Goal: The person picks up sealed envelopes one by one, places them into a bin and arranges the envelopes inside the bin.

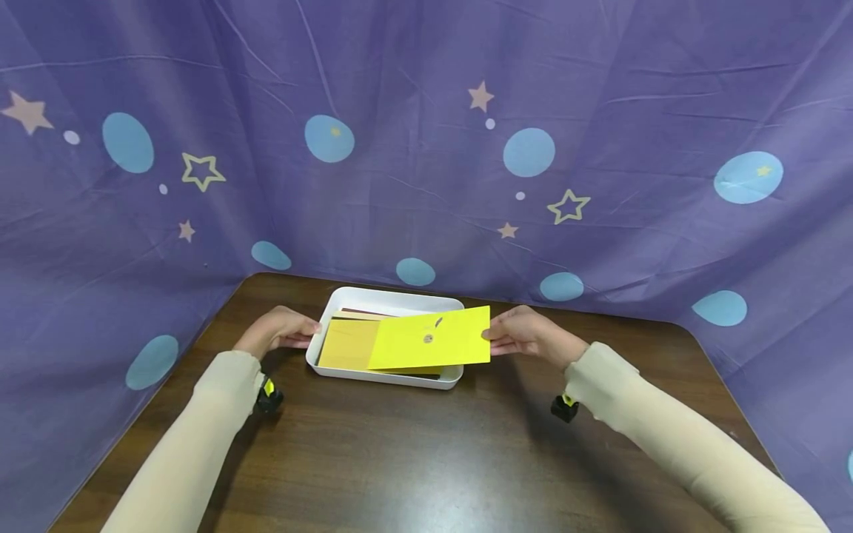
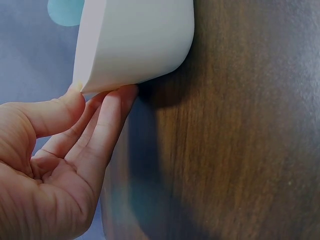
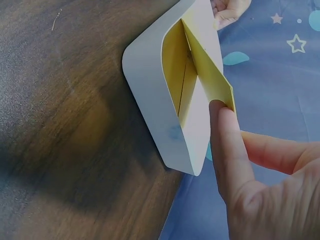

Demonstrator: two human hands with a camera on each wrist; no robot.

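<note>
A white rectangular tray [image 1: 400, 299] stands at the far side of the table with several flat papers or cards inside. My left hand [image 1: 285, 326] grips its left end, thumb at the rim and fingers under the outer wall [image 2: 145, 42]. At the other end, my right hand [image 1: 528, 333] pinches the right edge of a bright yellow card [image 1: 426, 342] bearing small dark marks. This card is tilted, its right end raised above the tray rim and its left end low over a duller yellow card [image 1: 346, 344]. In the right wrist view, a gap shows beneath the lifted card [image 3: 212, 75].
A dark brown wooden table [image 1: 413, 451] extends in front of the tray. Behind it and along both sides hangs a purple cloth [image 1: 426, 185] with stars and blue ovals. Black devices sit at the left wrist [image 1: 269, 398] and right wrist [image 1: 564, 407].
</note>
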